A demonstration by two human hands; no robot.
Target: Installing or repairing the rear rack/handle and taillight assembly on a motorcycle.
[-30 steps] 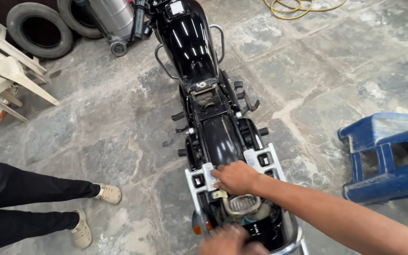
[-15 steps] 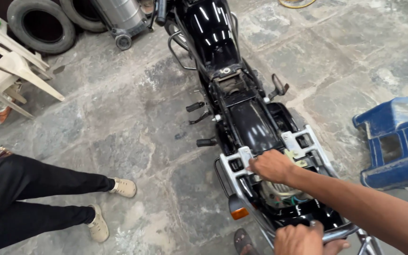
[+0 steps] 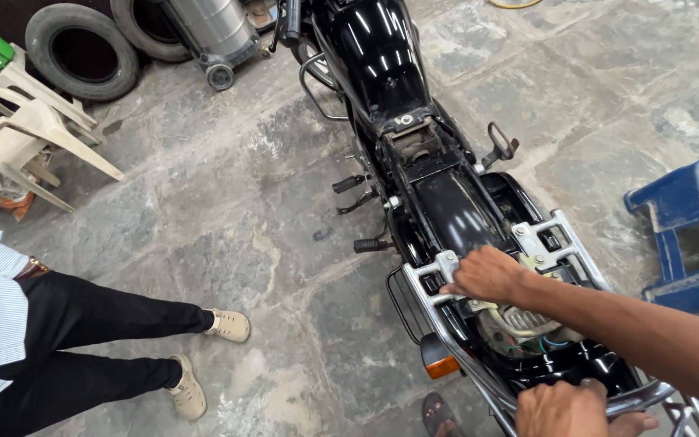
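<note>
The right hand (image 3: 489, 275) lies knuckles-up on the silver rear rack (image 3: 438, 267) of a black motorcycle (image 3: 414, 121), fingers curled down over the rack's crossbar near its left bracket; whether they close fully around it cannot be told, since the fingertips are hidden. Just beyond the knuckles sits the glossy rear mudguard (image 3: 455, 212), and under the wrist is the tail-light housing with its wires (image 3: 527, 324). The left hand (image 3: 564, 407) is at the bottom edge of the view, closed in a fist over the chrome rear bar (image 3: 645, 395), gripping it.

Left of both hands, past the rack's outer rail and the orange indicator (image 3: 440, 366), the stone floor (image 3: 269, 243) lies open as far as another person's legs and beige shoes (image 3: 228, 324). A sandalled foot (image 3: 440, 413) stands just beside the left hand. To the right of the right forearm, a blue plastic stool (image 3: 689, 235) stands near the bike, narrowing that side. Well ahead of the hands, beyond the fuel tank, are a tyre (image 3: 82, 50), white plastic chairs (image 3: 30, 121) and a metal cylinder on wheels (image 3: 208, 28).
</note>
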